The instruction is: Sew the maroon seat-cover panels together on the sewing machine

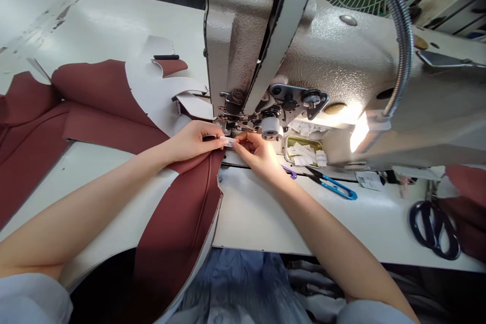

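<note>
2 ends of the small white rectangular cloth-like label [229,143], likely light and limp, suit your hold: your left hand's [193,143] and right hand's [261,155] fingers pinch them.

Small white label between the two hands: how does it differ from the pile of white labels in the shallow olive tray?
The small white label is pinched in the fingertips of the left hand and right hand, while the pile of white labels lies untouched in the shallow olive tray. The held label looks like one piece; the pile has several, overlapping at different angles. Both are white.
</note>
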The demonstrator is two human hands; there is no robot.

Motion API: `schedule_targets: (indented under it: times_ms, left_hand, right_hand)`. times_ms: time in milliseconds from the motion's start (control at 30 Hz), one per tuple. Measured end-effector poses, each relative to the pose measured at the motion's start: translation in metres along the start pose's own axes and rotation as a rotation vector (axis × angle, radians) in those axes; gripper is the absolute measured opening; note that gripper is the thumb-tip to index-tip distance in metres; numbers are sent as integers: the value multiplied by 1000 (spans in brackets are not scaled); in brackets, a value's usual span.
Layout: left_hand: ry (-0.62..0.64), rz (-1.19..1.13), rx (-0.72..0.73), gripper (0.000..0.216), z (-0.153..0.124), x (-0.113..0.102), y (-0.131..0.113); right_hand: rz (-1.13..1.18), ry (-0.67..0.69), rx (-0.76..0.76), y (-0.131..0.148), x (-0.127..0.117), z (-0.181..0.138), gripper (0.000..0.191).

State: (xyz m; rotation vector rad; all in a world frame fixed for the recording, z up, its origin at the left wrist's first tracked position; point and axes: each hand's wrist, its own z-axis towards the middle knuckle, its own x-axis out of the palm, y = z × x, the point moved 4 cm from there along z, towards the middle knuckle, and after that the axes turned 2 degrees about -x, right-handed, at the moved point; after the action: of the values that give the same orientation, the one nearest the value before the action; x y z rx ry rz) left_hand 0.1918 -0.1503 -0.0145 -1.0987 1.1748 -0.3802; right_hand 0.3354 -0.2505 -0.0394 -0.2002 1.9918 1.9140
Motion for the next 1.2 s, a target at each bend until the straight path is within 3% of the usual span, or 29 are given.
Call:
schedule_targets:
  times_ms: [1200]
  left_hand:
    - [69, 9, 37, 33, -1, 1, 0]
  right_hand:
    - [-43, 1, -15, 1, 0, 0, 25]
